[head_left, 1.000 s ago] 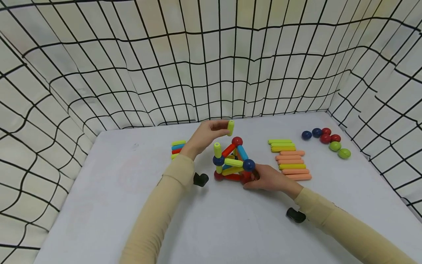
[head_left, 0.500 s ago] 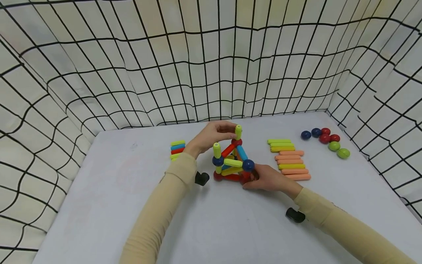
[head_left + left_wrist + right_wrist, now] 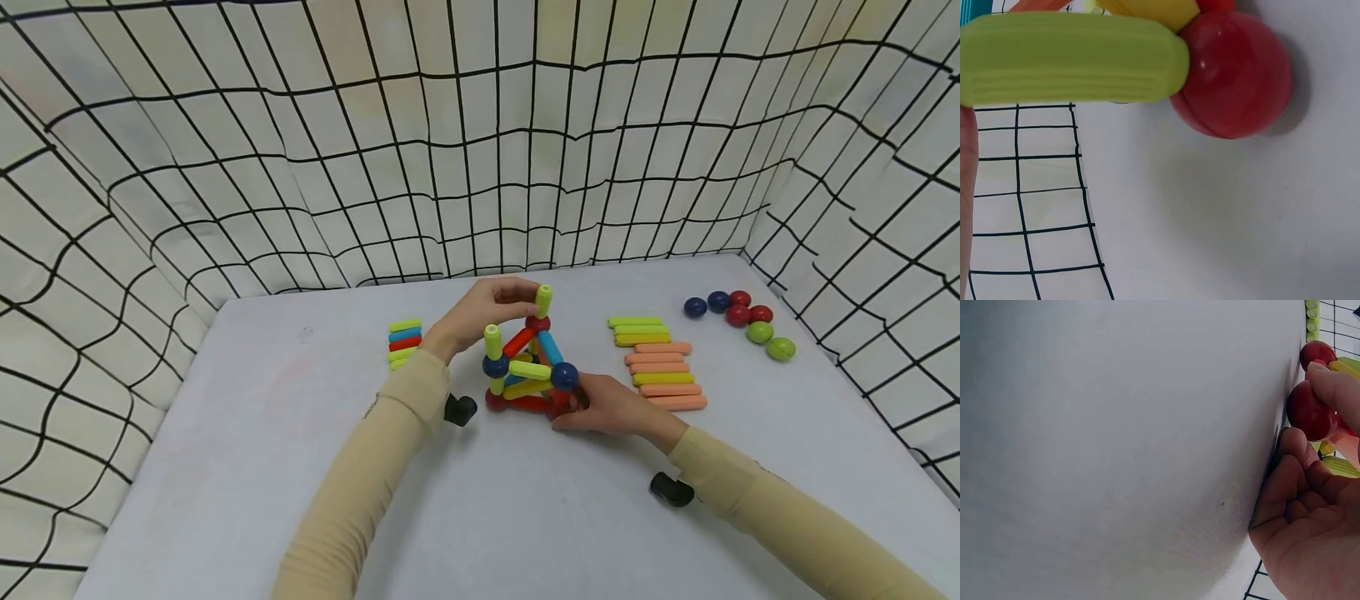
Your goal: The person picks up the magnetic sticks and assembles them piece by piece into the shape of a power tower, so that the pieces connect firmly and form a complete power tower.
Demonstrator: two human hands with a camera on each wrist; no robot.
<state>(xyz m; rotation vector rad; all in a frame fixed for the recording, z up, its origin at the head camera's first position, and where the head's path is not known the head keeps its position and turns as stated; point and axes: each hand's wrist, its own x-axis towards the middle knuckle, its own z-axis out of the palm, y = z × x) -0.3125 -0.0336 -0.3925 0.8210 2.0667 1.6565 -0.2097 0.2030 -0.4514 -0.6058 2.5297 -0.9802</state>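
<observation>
In the head view, a frame of colored building rods and balls stands mid-table. My left hand (image 3: 487,310) reaches behind it and pinches a lime building rod (image 3: 543,300), which stands upright on the red ball (image 3: 538,323) at the frame's back top corner. A second lime rod (image 3: 492,342) rises from the navy ball (image 3: 495,365) at the left. My right hand (image 3: 611,404) grips the red ball (image 3: 1312,411) at the near lower corner, thumb against it in the right wrist view. Close in the left wrist view are a lime rod (image 3: 1079,56) and a red ball (image 3: 1235,75).
Right of the frame lies a column of loose lime, yellow and orange rods (image 3: 660,367). Loose navy, red and green balls (image 3: 738,315) sit farther right. Short rods (image 3: 405,342) lie left, partly behind the left forearm. Black netting (image 3: 480,167) surrounds the white table (image 3: 247,433).
My left hand has lowered the lime rod slightly rightward onto the back red ball, where it now stands upright. My right hand has kept its place on the lower red ball.
</observation>
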